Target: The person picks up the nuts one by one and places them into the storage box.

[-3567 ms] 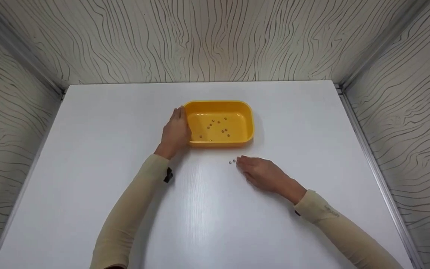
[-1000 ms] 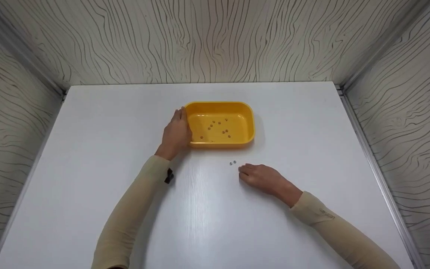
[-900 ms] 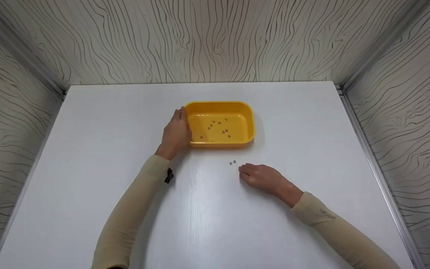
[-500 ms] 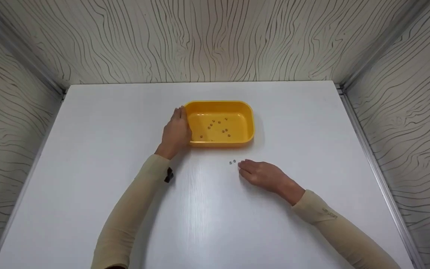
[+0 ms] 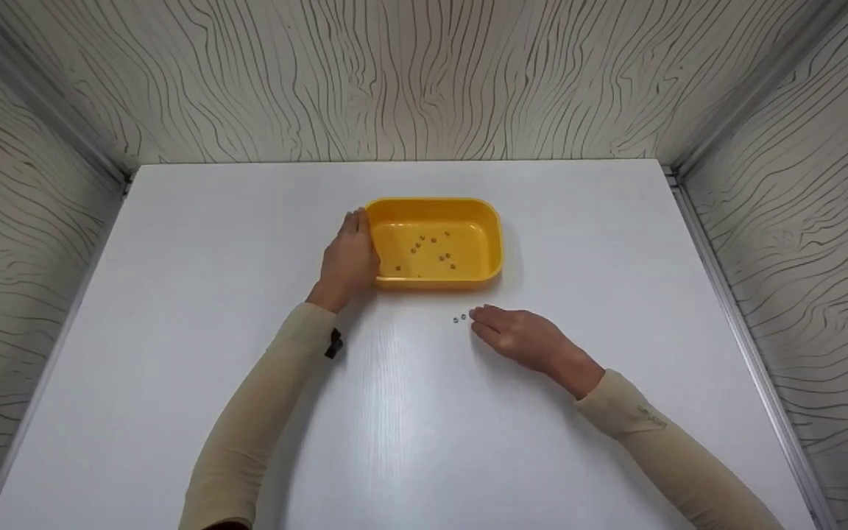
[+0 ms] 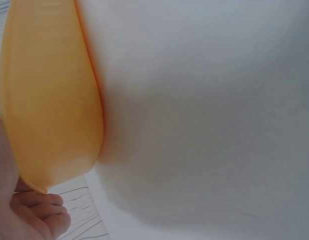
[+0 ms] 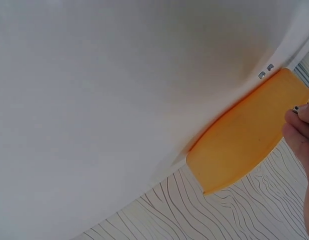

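A yellow plastic tub stands toward the back of the table, with several small silver nuts scattered on its floor. My left hand grips the tub's left rim, thumb inside and fingers outside; the left wrist view shows the curled fingers below the rim corner. In front of the tub, two more small nuts lie close together on the white surface. My right hand is just to their right, fingertips near them. Between its thumb and fingers it pinches one small nut, seen in the right wrist view.
The white table extends around the tub on all sides. A wall panel with wavy wood-grain lines rises behind it, and similar panels with metal rails flank the sides.
Over the last second my right hand has moved slightly forward, toward the tub. My left hand, the tub and the two loose nuts have stayed in place.
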{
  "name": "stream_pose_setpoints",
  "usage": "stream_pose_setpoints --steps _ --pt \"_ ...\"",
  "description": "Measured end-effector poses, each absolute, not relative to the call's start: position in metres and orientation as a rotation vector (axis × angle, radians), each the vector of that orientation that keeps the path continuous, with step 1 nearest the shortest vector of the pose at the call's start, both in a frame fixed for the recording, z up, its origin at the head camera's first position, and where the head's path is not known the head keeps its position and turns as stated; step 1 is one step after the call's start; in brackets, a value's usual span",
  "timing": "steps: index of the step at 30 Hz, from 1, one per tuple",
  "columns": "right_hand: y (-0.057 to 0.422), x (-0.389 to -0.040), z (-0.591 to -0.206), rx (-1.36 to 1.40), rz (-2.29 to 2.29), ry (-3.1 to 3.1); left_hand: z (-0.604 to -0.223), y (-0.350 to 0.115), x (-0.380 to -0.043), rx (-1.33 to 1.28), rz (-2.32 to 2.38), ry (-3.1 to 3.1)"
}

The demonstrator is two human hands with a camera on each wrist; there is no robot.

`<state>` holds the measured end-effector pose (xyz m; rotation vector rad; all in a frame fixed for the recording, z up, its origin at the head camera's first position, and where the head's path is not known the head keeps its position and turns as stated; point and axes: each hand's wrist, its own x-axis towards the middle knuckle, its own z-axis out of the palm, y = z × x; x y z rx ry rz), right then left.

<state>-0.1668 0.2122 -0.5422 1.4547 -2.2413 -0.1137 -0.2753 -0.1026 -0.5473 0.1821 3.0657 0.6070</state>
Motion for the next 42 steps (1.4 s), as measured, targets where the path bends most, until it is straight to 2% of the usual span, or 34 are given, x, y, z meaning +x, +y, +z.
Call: stream_pose_setpoints --steps 19,35,42 --pt "0.194 -0.185 -0.519 1.320 0.269 -2.204 -0.546 -0.101 -0.275 0.177 0.623 3.048" --pt "0.179 -0.202 -0.509 1.137 0.787 -2.265 -0.545 -0.102 -0.273 0.237 0.606 3.097" --pt "0.168 -0.208 -0.501 1.037 1.056 -2.294 -0.544 -0.102 -0.274 0.164 0.620 3.056"
